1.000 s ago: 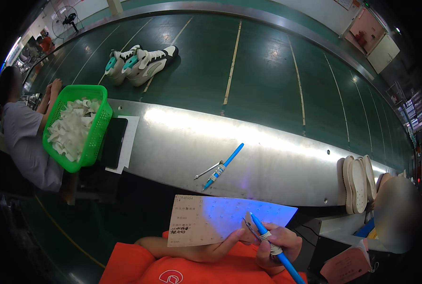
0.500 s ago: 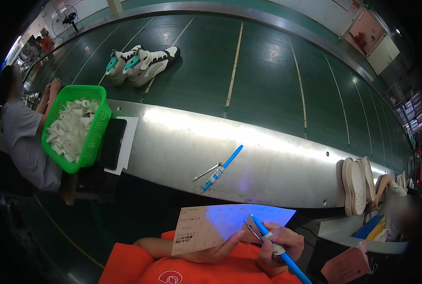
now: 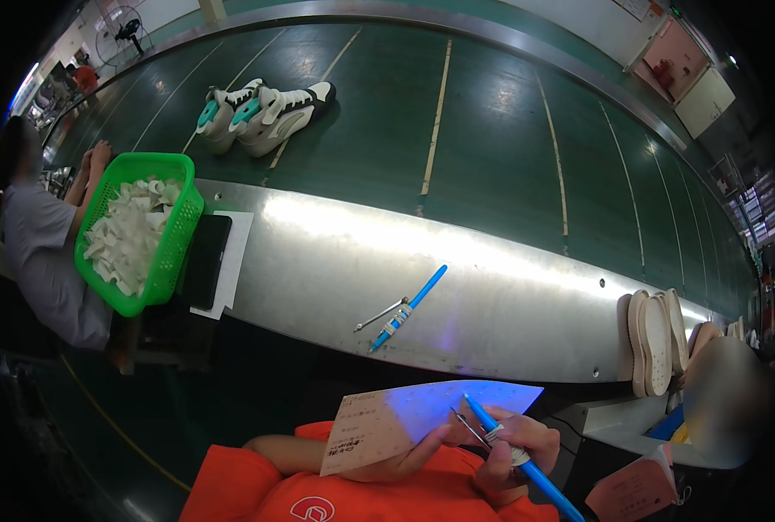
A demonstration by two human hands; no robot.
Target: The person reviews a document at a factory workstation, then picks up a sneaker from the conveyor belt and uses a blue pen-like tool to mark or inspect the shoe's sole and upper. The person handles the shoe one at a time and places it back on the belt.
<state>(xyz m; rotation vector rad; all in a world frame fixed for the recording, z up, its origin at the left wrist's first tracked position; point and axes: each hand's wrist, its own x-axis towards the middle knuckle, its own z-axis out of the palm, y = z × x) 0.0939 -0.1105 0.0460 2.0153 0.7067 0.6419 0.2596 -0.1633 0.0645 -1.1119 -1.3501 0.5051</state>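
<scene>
My left hand point(image 3: 409, 459) grips the lower edge of a tan card point(image 3: 366, 433) with handwriting on it. Blue-violet light falls across the card's right part. In my right hand point(image 3: 527, 439) is a blue pen point(image 3: 546, 487), with a thin metal pointer bound to it by a pale wrapping. Its tip is at the card's lit surface; whether it touches, I cannot tell. A second blue pen point(image 3: 427, 287), likewise wrapped and with a metal rod beside it, lies on the metal ledge point(image 3: 509, 304) beyond the card.
A green basket point(image 3: 179, 235) of white scraps stands left, beside a dark phone-like slab point(image 3: 207, 261) on white paper. A pair of shoes point(image 3: 270, 122) rides the green belt point(image 3: 492, 130). Pale soles point(image 3: 653, 344) stand right. People sit at both sides; a pink tag point(image 3: 633, 487) hangs lower right.
The card has tilted slightly and its left end has shifted right. My right hand's pen has moved a little with it. The shoes have drifted right; the person at right has leaned in.
</scene>
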